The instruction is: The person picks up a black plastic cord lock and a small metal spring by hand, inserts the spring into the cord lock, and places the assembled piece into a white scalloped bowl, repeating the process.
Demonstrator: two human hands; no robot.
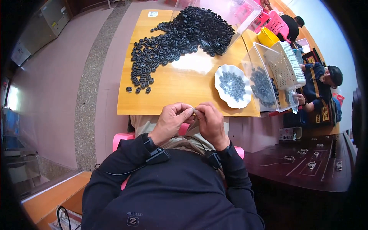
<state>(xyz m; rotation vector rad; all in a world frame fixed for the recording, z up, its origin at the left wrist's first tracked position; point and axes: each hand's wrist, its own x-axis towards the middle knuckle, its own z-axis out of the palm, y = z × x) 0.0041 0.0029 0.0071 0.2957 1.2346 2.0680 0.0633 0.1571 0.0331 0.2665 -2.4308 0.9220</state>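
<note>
My left hand (172,120) and my right hand (211,124) meet just off the near edge of the wooden table (168,101), over my lap. Both are closed in a pinch, thumb and fingertips pressed together. Whatever they hold between them is too small and too covered to name. Beyond my right hand stands a white scalloped dish (219,86) with many small grey pieces (232,85) in it. Farther off, a large pile of small black oval parts with two holes (199,30) spreads over the table, thinning toward the near left.
Right of the dish is a clear plastic bin (251,57) holding dark parts, with a white perforated basket (285,65) at it. A yellow bowl (268,37) sits behind. Another person (318,82) works at the right. Pink chairs (276,25) stand at the far right.
</note>
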